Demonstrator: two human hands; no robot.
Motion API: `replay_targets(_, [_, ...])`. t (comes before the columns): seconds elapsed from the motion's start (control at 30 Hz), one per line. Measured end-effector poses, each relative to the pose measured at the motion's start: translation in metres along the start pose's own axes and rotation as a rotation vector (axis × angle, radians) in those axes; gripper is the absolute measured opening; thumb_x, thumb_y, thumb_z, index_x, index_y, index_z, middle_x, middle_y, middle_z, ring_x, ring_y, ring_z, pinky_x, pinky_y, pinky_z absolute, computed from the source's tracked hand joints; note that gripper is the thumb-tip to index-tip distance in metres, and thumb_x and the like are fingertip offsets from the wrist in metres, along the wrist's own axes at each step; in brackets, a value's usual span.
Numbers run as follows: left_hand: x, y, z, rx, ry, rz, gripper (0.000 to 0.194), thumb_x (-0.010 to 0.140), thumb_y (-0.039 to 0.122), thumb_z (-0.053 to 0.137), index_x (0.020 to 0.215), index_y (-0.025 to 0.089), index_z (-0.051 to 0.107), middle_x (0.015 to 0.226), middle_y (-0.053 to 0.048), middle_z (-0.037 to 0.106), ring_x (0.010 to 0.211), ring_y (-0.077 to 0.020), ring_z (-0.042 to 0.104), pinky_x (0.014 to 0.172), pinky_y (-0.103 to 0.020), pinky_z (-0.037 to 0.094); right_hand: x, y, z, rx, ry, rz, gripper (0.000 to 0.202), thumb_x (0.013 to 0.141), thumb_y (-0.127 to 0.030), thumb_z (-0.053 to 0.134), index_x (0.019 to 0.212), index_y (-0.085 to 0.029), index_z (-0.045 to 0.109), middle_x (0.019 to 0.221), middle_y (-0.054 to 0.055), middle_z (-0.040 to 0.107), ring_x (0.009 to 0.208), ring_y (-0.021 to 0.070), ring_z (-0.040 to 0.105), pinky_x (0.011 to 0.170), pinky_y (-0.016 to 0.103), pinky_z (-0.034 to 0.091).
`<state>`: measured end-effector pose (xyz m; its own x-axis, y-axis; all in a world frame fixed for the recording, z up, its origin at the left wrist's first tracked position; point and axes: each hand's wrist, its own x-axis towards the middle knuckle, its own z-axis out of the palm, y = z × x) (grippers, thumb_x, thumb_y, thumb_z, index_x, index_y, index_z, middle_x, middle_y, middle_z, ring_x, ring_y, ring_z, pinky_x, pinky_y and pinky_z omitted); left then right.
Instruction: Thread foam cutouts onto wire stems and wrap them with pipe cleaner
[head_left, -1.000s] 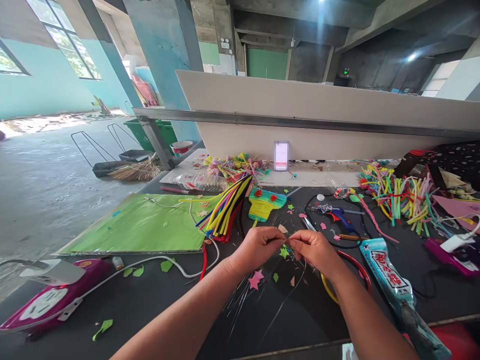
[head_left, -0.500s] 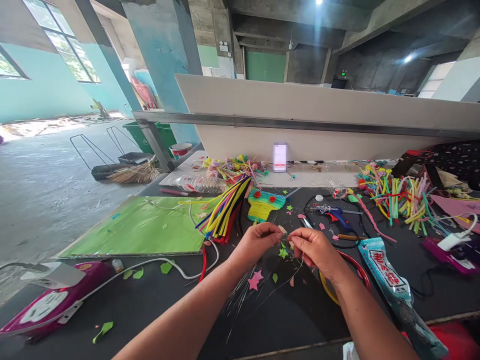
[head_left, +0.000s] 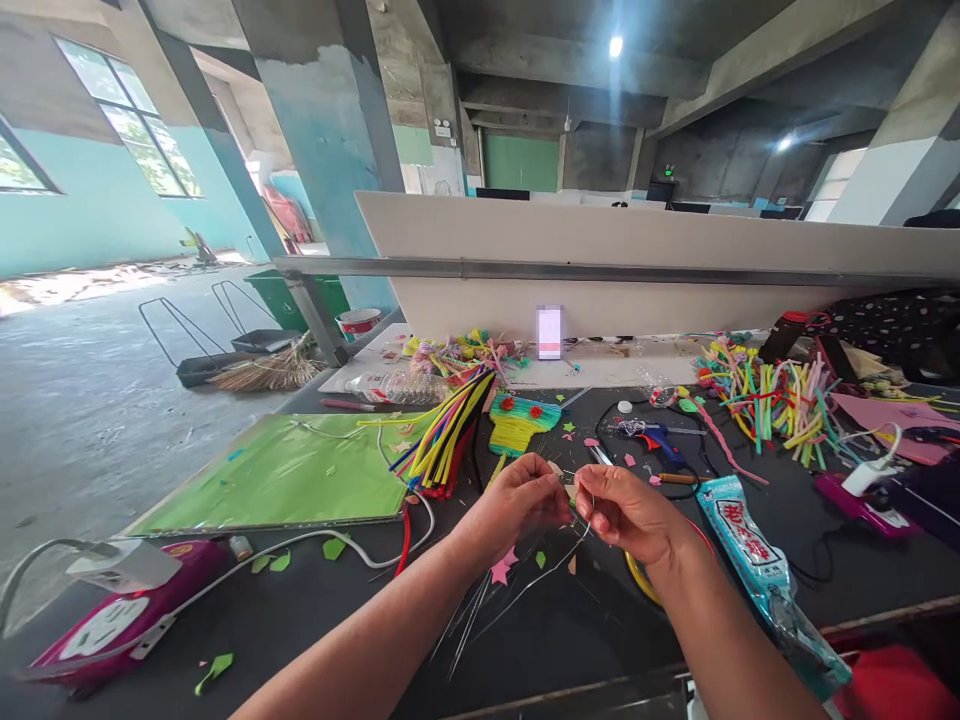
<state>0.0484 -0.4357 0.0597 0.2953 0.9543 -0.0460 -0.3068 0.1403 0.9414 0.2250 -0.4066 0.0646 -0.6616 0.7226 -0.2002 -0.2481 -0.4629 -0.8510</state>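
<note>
Over the dark table, my left hand [head_left: 521, 500] is closed in a pinch; what lies between its fingertips is hidden. Close beside it, my right hand [head_left: 626, 510] pinches a thin wire [head_left: 555, 567], whose loose length curves down and to the left. Below my left hand lie a pink paper star [head_left: 502, 567], partly covered, and a bundle of straight thin wires [head_left: 466, 625]. Just beyond the hands rests a yellow and turquoise pot-shaped piece [head_left: 521, 425] with red dots, made of fuzzy stems.
Left of the hands are a pipe-cleaner bundle [head_left: 442, 440], a green sheet in clear film [head_left: 277, 470] and a purple power strip [head_left: 127, 610]. To the right are a blue glue gun [head_left: 664, 443], a turquoise packet [head_left: 750, 540] and more pipe cleaners [head_left: 780, 400]. A lit phone [head_left: 549, 333] stands behind.
The camera view has tilted up and shifted slightly right. My fingertips have changed position, and the wire from my right hand now trails more plainly to the lower left.
</note>
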Motion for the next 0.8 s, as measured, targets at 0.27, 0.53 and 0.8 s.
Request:
replay_targets(0.27, [-0.019,0.032,0.042,0.207,0.040,-0.157,0.024,0.083,0.042,0.048,0.082,0.020,0.039,0.061,-0.002,0.063,0.047,-0.0164,0.060,0.051,-0.030,0.048,-0.010,-0.003,0.010,0.096,0.050,-0.092,0.029,0.073,-0.038,0.070,0.073,-0.015,0.053,0.062,-0.003,0.059,0.038,0.0027,0.049,0.030,0.012,0.030])
replay_targets(0.53, [-0.031,0.032,0.069,0.194,0.032,-0.132,0.023,0.083,0.039,0.051,0.079,0.020,0.039,0.049,0.007,0.048,0.033,-0.0028,0.023,0.036,-0.018,0.032,-0.034,-0.015,0.010,-0.138,0.040,-0.278,0.034,0.080,-0.051,0.058,0.089,-0.019,0.053,0.073,-0.002,0.061,0.039,0.0056,0.050,0.031,0.015,0.033])
replay_targets(0.8, [-0.025,0.042,0.062,0.043,-0.181,-0.214,0.015,0.085,0.028,0.052,0.080,0.018,0.043,0.055,0.005,0.047,0.037,-0.0008,0.018,0.037,-0.015,0.023,-0.035,-0.020,0.004,-0.419,0.061,-0.455,0.028,0.076,-0.036,0.066,0.099,-0.020,0.062,0.079,0.001,0.062,0.056,0.0099,0.057,0.046,0.020,0.045])
